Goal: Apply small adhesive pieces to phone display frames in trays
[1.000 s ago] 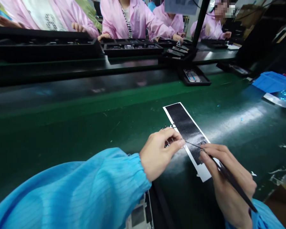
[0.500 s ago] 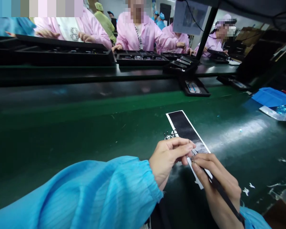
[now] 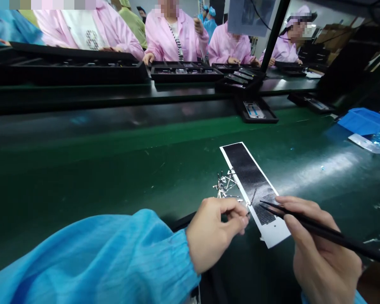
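My left hand point(image 3: 218, 232) is closed in a pinch at the near left edge of a white-bordered sheet of fine black strips point(image 3: 250, 169). At its fingertips is a thin dark strip with a white end point(image 3: 253, 196), slanting up over the sheet. My right hand point(image 3: 326, 245) grips black tweezers point(image 3: 310, 223). Their two slightly parted tips are above the lower part of the sheet, right of the strip, apart from it. A loose pile of small black-and-white strips point(image 3: 225, 185) lies beside the sheet's left edge, just beyond my left hand.
Black trays point(image 3: 256, 110) with flat parts stand at the back of the green bench point(image 3: 114, 177). At right are a blue bin point(image 3: 365, 121) and a clear plastic bag point(image 3: 372, 144). Several people in pink work across the bench. A dark edge point(image 3: 185, 220) shows behind my left wrist.
My hands were together over the sheet and are now apart. My right hand moved right with the tweezers; my left moved slightly left and down, uncovering the pile and the sheet's lower end.
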`<state>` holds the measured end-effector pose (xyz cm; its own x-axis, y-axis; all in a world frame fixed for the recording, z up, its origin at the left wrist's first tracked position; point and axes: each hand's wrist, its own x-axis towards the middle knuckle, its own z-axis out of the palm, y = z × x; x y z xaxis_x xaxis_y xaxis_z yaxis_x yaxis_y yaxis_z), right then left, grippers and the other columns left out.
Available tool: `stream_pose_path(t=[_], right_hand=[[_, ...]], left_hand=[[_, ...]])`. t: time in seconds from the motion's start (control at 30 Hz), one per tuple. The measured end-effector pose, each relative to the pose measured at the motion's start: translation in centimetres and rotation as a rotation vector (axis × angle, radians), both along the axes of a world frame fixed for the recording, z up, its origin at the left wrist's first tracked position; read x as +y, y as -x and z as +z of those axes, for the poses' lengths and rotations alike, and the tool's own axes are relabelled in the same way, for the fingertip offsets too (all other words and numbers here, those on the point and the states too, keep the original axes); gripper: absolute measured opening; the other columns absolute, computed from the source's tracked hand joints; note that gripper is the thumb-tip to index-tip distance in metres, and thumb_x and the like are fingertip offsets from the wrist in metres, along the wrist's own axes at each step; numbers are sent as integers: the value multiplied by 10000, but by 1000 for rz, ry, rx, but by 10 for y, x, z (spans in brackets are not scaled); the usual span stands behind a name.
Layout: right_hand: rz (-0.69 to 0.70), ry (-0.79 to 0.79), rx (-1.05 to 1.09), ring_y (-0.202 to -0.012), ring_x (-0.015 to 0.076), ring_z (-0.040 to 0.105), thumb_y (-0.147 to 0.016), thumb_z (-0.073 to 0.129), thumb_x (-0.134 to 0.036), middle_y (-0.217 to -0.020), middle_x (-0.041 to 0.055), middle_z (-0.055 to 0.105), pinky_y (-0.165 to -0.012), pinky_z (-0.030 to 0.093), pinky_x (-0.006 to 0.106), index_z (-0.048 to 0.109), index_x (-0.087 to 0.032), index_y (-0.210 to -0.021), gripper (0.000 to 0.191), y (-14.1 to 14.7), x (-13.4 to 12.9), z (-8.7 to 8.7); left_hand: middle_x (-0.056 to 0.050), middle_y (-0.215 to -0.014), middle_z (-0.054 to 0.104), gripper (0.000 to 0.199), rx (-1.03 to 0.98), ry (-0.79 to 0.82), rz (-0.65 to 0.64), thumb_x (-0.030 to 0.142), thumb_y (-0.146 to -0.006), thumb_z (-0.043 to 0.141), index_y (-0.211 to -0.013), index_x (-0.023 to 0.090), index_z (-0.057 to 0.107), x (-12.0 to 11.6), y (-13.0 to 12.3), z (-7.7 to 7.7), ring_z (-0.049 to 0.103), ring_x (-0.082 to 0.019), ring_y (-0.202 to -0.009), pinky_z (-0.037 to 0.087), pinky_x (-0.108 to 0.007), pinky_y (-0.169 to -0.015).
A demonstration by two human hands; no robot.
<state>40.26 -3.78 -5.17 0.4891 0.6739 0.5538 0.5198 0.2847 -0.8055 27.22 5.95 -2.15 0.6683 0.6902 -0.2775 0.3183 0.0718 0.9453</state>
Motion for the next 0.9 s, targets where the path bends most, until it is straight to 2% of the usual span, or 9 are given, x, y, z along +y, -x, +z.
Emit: stream_pose_path(t=[0.07, 0.17, 0.27, 0.53, 0.73, 0.9], right_hand=[[40, 35, 34, -902, 114, 613, -825, 592, -163, -910, -8, 637, -761, 511, 163, 631, -230, -914, 118, -2, 0, 2], [69, 110, 167, -813, 147, 649, -802, 633, -198, -854, 1, 669, -696, 544, 192, 665, -238, -871, 87, -4, 0, 3], [35, 134, 273, -759, 175, 670, -779, 664, -238, -812, 18, 689, -679, 549, 202, 681, -226, -829, 54, -5, 2, 2], [104, 223, 200, -788, 196, 676, -788, 647, -206, -870, 26, 696, -687, 568, 219, 695, -234, -842, 77, -10, 0, 3], [-83, 169, 245, -661, 154, 673, -725, 692, -237, -738, -1, 693, -657, 557, 177, 696, -228, -731, 12, -1, 5, 5], [-46, 181, 163, -627, 151, 665, -720, 685, -204, -716, -8, 692, -624, 560, 201, 701, -239, -723, 39, -1, 8, 8]], left_hand=[[2, -533, 557, 122, 4, 33, 2, 200, -704, 539, -600, 144, 570, -1, -2, -4, 483, -133, -579, 374, -254, -635], [8, -511, 553, 96, 21, 86, 19, 168, -690, 542, -616, 136, 593, 0, -2, -7, 486, -132, -570, 378, -253, -637], [14, -496, 557, 84, 38, 123, 50, 138, -681, 542, -641, 132, 615, 2, -2, -9, 488, -131, -561, 383, -254, -636], [34, -483, 541, 110, 58, 172, 51, 95, -691, 537, -622, 139, 609, 3, -4, -9, 488, -118, -543, 386, -245, -626], [42, -482, 533, 141, 72, 190, 43, 55, -694, 532, -606, 142, 600, 3, -4, -7, 488, -115, -537, 385, -243, -627], [43, -476, 524, 166, 53, 200, 42, 49, -706, 532, -587, 143, 598, 3, -4, -7, 480, -112, -529, 379, -237, -614]])
